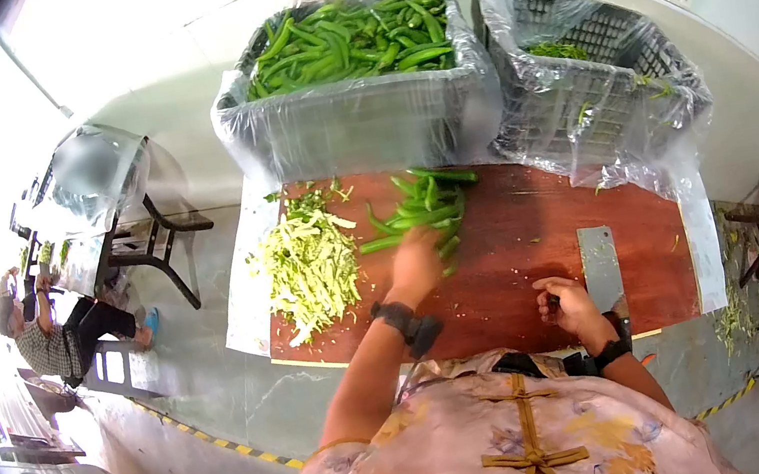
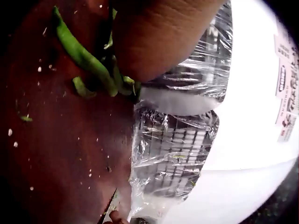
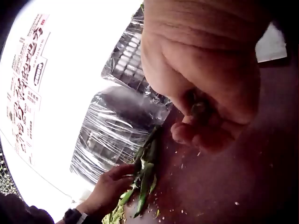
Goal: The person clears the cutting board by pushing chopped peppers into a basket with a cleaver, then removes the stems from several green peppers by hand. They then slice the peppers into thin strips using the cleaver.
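Observation:
My left hand (image 1: 416, 261) grips among a small pile of long green peppers (image 1: 423, 197) on the reddish-brown board (image 1: 521, 288); its fingertips are partly hidden. In the right wrist view that hand (image 3: 110, 189) reaches the peppers (image 3: 148, 170) from the side. A green pepper (image 2: 81, 53) and a short piece lie beside it in the left wrist view. Curled fingers of my right hand (image 1: 569, 305) hold a small dark thing (image 3: 201, 109) with a rounded end, mostly hidden. Close to that hand a cleaver (image 1: 600, 264) lies flat on the board.
Shredded pale-green vegetable (image 1: 308, 265) is heaped at the board's left. Behind stand a plastic-lined crate (image 1: 350, 125) full of green peppers and another lined crate (image 1: 571, 112) with some greens. A person (image 1: 61, 329) sits far left near a chair (image 1: 162, 240).

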`<state>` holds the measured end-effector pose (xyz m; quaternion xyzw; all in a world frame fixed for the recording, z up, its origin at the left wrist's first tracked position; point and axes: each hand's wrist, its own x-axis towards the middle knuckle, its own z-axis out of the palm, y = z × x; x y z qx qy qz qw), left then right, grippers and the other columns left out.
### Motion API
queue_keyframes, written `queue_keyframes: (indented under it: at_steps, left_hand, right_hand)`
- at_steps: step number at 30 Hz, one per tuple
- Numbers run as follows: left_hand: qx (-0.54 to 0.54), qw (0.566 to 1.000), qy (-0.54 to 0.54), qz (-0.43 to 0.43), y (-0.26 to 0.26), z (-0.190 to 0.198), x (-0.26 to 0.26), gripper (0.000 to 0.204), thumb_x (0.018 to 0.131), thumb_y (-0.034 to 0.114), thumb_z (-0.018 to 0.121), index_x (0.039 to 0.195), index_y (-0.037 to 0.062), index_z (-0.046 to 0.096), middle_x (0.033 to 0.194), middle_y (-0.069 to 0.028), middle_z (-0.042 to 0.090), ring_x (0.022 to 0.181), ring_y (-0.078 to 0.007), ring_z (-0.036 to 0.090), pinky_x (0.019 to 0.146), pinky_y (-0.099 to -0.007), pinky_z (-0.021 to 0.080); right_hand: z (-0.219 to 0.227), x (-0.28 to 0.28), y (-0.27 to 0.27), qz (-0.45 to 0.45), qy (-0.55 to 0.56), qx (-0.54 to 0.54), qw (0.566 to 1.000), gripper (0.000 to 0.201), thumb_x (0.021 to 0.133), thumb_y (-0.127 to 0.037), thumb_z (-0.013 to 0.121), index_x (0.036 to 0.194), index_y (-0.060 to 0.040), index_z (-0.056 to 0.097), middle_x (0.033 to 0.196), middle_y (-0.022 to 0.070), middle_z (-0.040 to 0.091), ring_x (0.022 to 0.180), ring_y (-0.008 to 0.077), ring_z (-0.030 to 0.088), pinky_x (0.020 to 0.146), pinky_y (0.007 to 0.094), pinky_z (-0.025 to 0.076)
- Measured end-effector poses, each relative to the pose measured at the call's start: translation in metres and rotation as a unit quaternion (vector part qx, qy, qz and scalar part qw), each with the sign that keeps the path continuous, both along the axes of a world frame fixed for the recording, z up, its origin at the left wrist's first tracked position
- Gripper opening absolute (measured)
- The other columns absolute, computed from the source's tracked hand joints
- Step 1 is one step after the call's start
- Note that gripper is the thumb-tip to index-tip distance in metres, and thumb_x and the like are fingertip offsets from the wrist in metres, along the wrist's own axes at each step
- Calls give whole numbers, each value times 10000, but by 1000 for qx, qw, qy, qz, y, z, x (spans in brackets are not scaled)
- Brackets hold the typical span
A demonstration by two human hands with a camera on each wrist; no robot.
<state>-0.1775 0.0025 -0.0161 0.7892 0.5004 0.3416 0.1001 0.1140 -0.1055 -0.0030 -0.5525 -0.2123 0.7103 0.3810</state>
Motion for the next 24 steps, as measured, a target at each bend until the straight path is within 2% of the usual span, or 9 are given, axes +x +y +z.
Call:
queue_keyframes:
  at_steps: [2, 4, 10, 14, 17, 18, 20, 23, 24]
  left_hand:
    - [46, 998, 45, 11, 2, -9, -12, 325, 740, 242, 673, 1009, 65, 626, 1074, -118, 563, 999, -323, 525, 824, -427, 450]
    - [-5, 996, 86, 38, -7, 31, -22, 347, 712, 265, 680, 1001, 81, 626, 1026, -104, 566, 980, -292, 521, 802, -419, 445]
    - [-28, 984, 173, 30, -2, 14, -42, 270, 719, 268, 646, 925, 95, 634, 990, -71, 570, 942, -275, 524, 785, -400, 442]
    - [-36, 986, 158, 35, 9, 5, -48, 321, 642, 172, 696, 945, 79, 648, 990, -102, 578, 911, -318, 554, 745, -416, 487]
    - [42, 994, 100, 12, 12, 46, -46, 283, 681, 100, 690, 952, 61, 621, 933, -98, 601, 834, -270, 593, 694, -365, 502]
    - [-66, 993, -94, 36, 15, 59, -44, 257, 717, 71, 679, 961, 50, 601, 893, -86, 607, 792, -225, 594, 689, -330, 498]
    - [-209, 901, -378, 39, 24, 63, -43, 164, 813, 30, 636, 955, 54, 558, 777, -27, 593, 681, -102, 552, 636, -244, 466]
    - [-272, 802, -531, 14, 11, 72, -33, 143, 822, 10, 614, 933, 69, 546, 742, -10, 594, 592, -78, 534, 530, -215, 432]
    - [-272, 804, -530, 11, 6, 74, -30, 143, 822, 10, 614, 933, 69, 546, 742, -10, 594, 592, -78, 534, 530, -215, 432]
  right_hand:
    - [-1, -4, 2, -23, 11, -3, 1000, 229, 951, -127, 408, 1047, -25, 589, 730, 70, 560, 637, 189, 530, 581, 343, 467]
    - [3, -8, 6, -21, 20, -1, 1000, 226, 951, -134, 414, 1047, -25, 588, 730, 70, 558, 629, 189, 528, 578, 341, 467]
    - [11, -19, 19, -2, 20, 13, 1000, 200, 939, -140, 446, 1028, -28, 587, 729, 59, 560, 608, 179, 528, 559, 323, 461]
    - [20, -27, 43, 61, 29, 47, 997, 162, 913, -144, 511, 1006, -41, 595, 741, 46, 572, 610, 164, 539, 546, 311, 459]
    - [28, -40, 65, 90, 9, 87, 992, 167, 885, -160, 571, 1003, -47, 605, 775, 39, 587, 650, 159, 554, 558, 308, 471]
    - [42, -55, 72, 64, -41, 55, 996, 139, 894, -159, 567, 996, -66, 581, 739, 32, 579, 611, 146, 550, 544, 281, 461]
    - [54, -70, 88, 94, -47, 114, 988, 143, 888, -150, 575, 1004, -66, 577, 762, 33, 591, 629, 145, 563, 556, 278, 471]
    - [66, -101, 90, 117, -39, 184, 975, 150, 880, -134, 586, 1012, -65, 569, 799, 37, 611, 656, 140, 581, 573, 274, 482]
    - [69, -109, 91, 113, -29, 206, 972, 151, 878, -128, 588, 1013, -64, 566, 813, 40, 617, 666, 137, 586, 578, 272, 484]
